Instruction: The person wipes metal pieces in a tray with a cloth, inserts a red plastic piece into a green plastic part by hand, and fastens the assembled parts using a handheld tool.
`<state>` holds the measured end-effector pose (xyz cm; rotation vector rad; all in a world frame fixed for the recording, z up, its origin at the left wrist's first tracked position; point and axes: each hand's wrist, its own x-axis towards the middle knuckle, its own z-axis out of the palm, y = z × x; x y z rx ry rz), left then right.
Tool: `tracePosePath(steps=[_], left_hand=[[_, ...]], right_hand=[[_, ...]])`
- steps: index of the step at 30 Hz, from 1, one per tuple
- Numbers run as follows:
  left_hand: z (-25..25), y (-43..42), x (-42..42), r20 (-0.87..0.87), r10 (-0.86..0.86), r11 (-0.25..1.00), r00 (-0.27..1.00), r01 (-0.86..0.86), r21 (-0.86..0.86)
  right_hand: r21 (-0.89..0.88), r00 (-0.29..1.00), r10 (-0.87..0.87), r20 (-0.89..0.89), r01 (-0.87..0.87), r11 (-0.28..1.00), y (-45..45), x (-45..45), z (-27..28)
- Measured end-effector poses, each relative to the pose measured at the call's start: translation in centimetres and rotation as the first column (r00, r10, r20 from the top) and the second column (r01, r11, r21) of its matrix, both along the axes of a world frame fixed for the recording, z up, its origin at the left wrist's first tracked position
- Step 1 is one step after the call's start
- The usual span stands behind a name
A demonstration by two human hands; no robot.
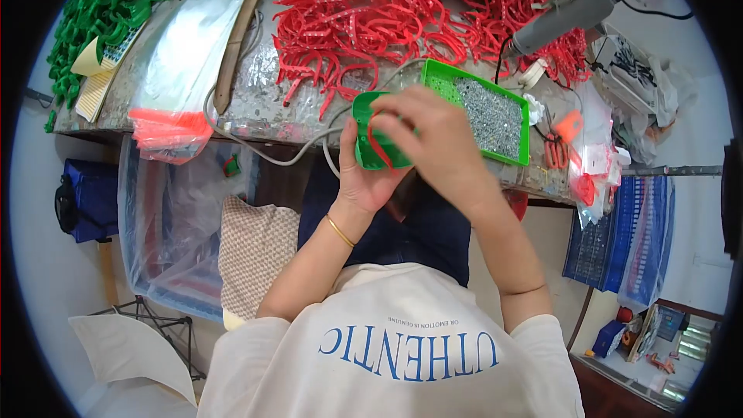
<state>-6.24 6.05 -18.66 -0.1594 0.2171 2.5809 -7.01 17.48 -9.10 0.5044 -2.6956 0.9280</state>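
A green plastic piece (370, 156) is held in my left hand (364, 179), in front of my body at the table's near edge. Across that piece lies a curved red strip (379, 149). My right hand (433, 128) is over the top of the green piece, its fingers bent together by the strip and blurred by motion; anything small between them cannot be made out. Just right of my hands stands a green tray (529, 130) holding many small metal parts (489, 114).
Red strips (348, 23) are heaped at the table's back, green pieces (116, 4) at the far left. Clear plastic bags (190, 54) lie on the left. A grey tool (565, 17) reaches in from the right, above orange-handled scissors (554, 153). A cable (267, 159) crosses the near edge.
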Motion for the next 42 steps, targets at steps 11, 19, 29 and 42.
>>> tracePosePath(steps=[11,19,29,42], left_hand=[[-1.4,1.9,-0.7,0.109,-0.198,0.913,0.974,0.143,0.381],[-1.4,2.1,-0.5,0.207,-0.211,0.921,0.955,0.123,0.371],[-1.2,1.0,0.0,-0.179,-0.15,0.989,0.972,0.144,-0.044],[-1.0,1.2,1.5,-0.096,-0.205,0.965,0.974,0.185,-0.184]], right_hand=[[-0.018,0.985,-0.096,0.142,0.1,0.995,6.7,-0.3,-1.2],[-0.105,0.952,-0.054,0.302,0.09,0.99,7.6,0.2,-1.1],[-0.223,0.926,-0.064,0.371,0.156,0.962,8.2,1.1,-2.1],[-0.16,0.923,-0.298,0.246,0.341,0.926,6.2,1.4,-3.9]])
